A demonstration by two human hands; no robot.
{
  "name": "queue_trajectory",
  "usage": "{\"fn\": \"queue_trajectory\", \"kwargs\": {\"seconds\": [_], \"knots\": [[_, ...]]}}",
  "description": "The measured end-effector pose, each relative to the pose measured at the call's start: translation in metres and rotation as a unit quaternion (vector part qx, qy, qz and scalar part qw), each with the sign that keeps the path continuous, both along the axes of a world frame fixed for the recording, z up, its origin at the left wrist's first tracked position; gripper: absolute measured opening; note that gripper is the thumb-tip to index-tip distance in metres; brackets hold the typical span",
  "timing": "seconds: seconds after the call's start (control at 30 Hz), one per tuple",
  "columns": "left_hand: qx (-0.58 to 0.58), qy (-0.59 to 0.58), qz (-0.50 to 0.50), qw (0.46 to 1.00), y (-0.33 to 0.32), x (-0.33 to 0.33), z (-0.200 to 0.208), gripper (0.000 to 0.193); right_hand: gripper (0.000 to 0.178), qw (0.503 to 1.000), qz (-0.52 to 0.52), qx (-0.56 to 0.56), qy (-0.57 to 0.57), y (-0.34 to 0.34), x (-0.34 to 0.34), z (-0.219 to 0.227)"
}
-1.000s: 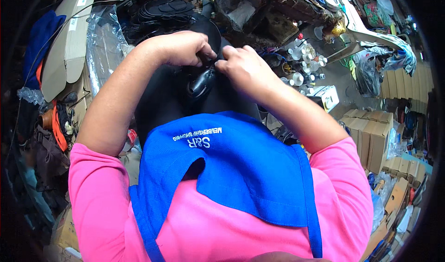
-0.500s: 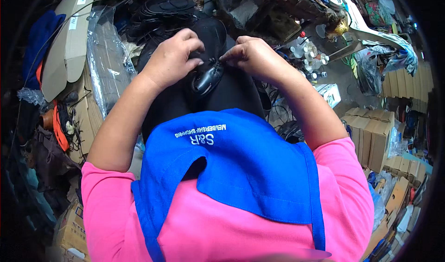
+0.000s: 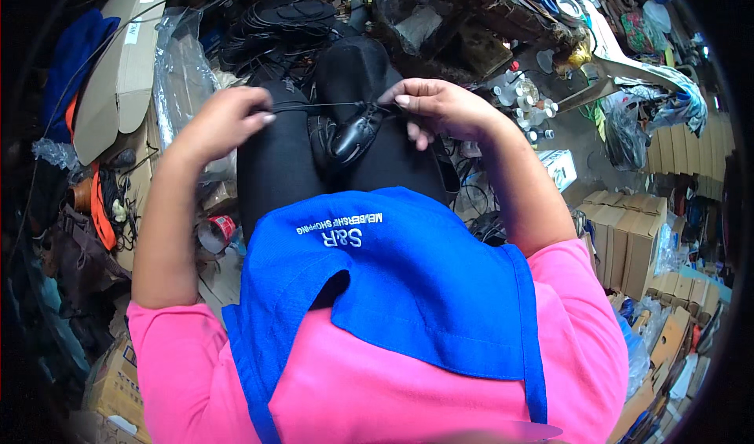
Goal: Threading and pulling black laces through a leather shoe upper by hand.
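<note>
A shiny black shoe (image 3: 352, 139) rests between my black-clad thighs, its rounded end toward me. Out to the left, my left hand (image 3: 224, 124) is closed on a thin black cord (image 3: 318, 105), which runs taut across to the top of the shoe. Just right of the shoe, my right hand (image 3: 432, 105) pinches with thumb and forefinger; the cord seems to pass into that grip, though its end is hidden against the dark clothing. A dark rounded piece (image 3: 349, 63) lies just beyond the shoe.
Flat black pieces (image 3: 283, 24) are heaped ahead. Cardboard (image 3: 129, 75) and clear plastic (image 3: 177, 75) lie at left, near a red-labelled container (image 3: 217, 232). Several small bottles (image 3: 526, 102) stand at right, with stacked brown cartons (image 3: 624, 224) closer to me.
My left hand has moved away from the shoe to the left, drawing the cord out straight. My right hand has shifted slightly right, its fingers still close to the shoe.
</note>
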State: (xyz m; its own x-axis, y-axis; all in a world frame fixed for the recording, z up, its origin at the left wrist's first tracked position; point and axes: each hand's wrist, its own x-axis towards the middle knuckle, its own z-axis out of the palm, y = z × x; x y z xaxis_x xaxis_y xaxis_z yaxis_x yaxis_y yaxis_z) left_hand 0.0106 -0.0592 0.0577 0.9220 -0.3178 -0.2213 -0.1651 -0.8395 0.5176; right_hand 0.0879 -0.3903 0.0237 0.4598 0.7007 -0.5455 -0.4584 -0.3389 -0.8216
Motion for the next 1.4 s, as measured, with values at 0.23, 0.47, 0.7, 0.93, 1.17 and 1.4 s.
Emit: {"fn": "queue_trajectory", "kwargs": {"seconds": [0.23, 0.47, 0.7, 0.93, 1.17, 1.4], "knots": [[0.024, 0.098, 0.107, 0.989, 0.034, -0.009, 0.023, 0.026, 0.03, 0.993, 0.111, 0.013, 0.03, -0.012, -0.008, -0.007], [-0.46, 0.051, 0.211, 0.861, 0.056, 0.005, 0.002, 0.039, 0.03, 0.898, -0.162, -0.186, -0.364, -0.03, 0.023, -0.057], [-0.86, 0.111, 0.181, 0.464, -0.004, 0.034, -0.033, 0.039, 0.044, 0.779, -0.379, 0.438, 0.24, 0.02, -0.004, -0.043], [-0.759, 0.113, 0.392, 0.508, 0.009, 0.032, -0.041, 0.045, 0.05, 0.827, -0.427, 0.337, 0.143, -0.036, -0.021, -0.054], [-0.746, 0.159, 0.397, 0.51, 0.044, 0.027, -0.086, 0.045, 0.046, 0.848, -0.418, 0.29, 0.147, -0.058, -0.03, -0.059], [-0.126, -0.022, 0.385, 0.914, 0.094, -0.039, -0.071, 0.032, 0.066, 0.924, -0.284, -0.179, -0.181, -0.143, -0.023, -0.065]]}}
